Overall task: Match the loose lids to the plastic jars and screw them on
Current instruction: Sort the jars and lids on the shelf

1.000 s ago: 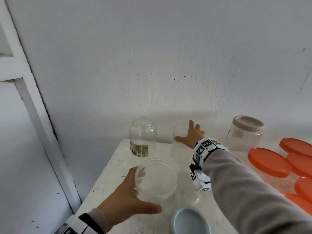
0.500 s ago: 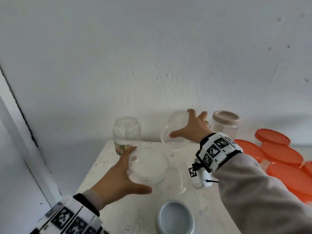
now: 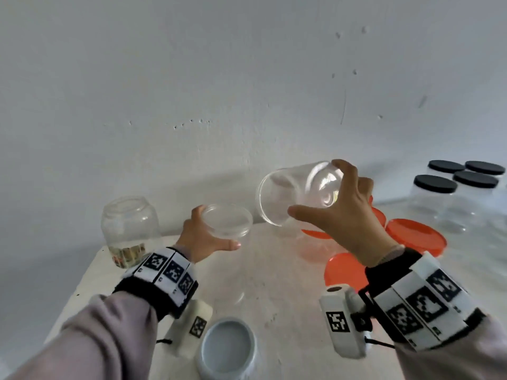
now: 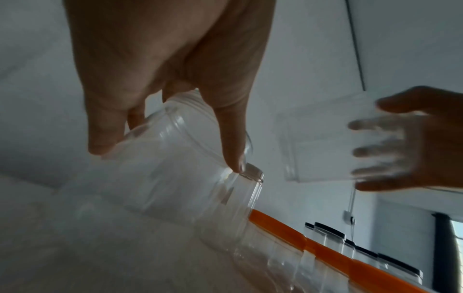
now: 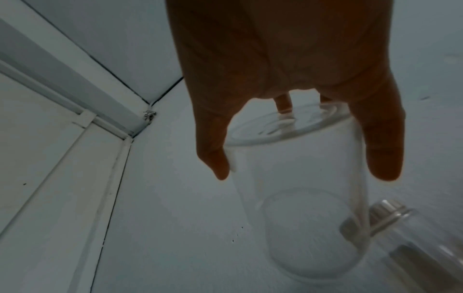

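— From the head view, what's each hand got?
— The left hand (image 3: 204, 239) grips one clear open jar (image 3: 227, 224) by its rim, thumb and fingers curled round it, above the white counter (image 3: 274, 292). The right hand (image 3: 345, 215) holds a second clear jar (image 3: 296, 197) tipped on its side in the air, mouth toward the left, fingers wrapped round its base.
— And standing about?
— One open jar with a label band (image 3: 129, 229) at the far left of the counter, one grey lid (image 3: 227, 348) near the front edge, at least three orange lids (image 3: 417, 237) behind the right hand, and four black-capped jars (image 3: 434, 198) far right.
— The left wrist view?
— The left hand's fingertips (image 4: 236, 158) pinch the jar's threaded neck; the jar is tilted above the counter. The other hand with its jar shows to the right, blurred. I count two orange lids in a row there and several black caps, too small to number.
— The right wrist view?
— The right hand's fingers (image 5: 385, 150) clasp the clear jar's base, its mouth pointing away. One more jar with a pale ribbed cap (image 5: 385, 218) sits at lower right.
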`<state>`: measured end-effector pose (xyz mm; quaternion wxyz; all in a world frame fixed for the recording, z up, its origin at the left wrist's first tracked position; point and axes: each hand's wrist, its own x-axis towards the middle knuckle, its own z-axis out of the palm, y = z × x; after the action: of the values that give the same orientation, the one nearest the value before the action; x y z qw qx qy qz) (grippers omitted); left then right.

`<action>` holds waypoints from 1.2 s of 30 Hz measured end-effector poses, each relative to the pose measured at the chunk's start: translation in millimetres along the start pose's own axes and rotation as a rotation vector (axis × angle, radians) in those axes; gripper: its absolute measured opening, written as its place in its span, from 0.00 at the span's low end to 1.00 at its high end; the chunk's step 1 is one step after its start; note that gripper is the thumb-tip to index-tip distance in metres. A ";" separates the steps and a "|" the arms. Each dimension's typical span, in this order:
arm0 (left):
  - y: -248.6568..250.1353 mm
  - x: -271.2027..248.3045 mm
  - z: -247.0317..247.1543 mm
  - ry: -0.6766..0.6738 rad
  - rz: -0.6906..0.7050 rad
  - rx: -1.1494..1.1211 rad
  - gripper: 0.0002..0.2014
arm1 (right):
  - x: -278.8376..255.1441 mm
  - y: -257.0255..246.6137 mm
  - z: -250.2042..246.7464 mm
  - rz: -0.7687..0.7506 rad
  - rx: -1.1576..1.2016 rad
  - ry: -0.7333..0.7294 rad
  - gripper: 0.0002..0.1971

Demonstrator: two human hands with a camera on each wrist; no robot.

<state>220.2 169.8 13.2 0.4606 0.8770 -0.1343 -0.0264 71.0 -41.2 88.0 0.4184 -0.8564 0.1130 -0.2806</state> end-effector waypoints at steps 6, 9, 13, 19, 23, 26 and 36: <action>6.6 24.8 24.3 -0.104 -0.115 -0.074 0.56 | -19.4 22.1 -12.3 0.069 0.120 0.000 0.48; 13.7 33.2 30.8 -0.136 -0.137 -0.020 0.57 | -26.7 28.8 -11.4 0.106 0.137 -0.011 0.49; 16.9 35.6 38.0 -0.140 -0.145 0.009 0.57 | -31.4 32.4 -7.2 0.139 0.167 -0.044 0.49; 19.5 18.9 36.1 -0.206 -0.241 0.310 0.54 | -36.3 29.8 -4.3 0.170 0.211 -0.074 0.48; 14.0 -7.6 39.6 -0.339 -0.206 0.750 0.55 | -39.1 25.2 1.8 0.177 0.284 -0.074 0.44; 13.5 -23.7 43.0 -0.507 -0.167 0.874 0.49 | -43.7 20.6 9.7 0.194 0.286 -0.079 0.41; -5.7 -36.0 26.6 -0.405 -0.167 0.852 0.44 | -62.4 18.4 23.9 0.450 0.627 -0.360 0.39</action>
<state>182.2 161.0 -9.4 0.0211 0.9727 -0.1495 -0.1763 34.5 -10.4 37.9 0.7223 -0.6772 0.1313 -0.0491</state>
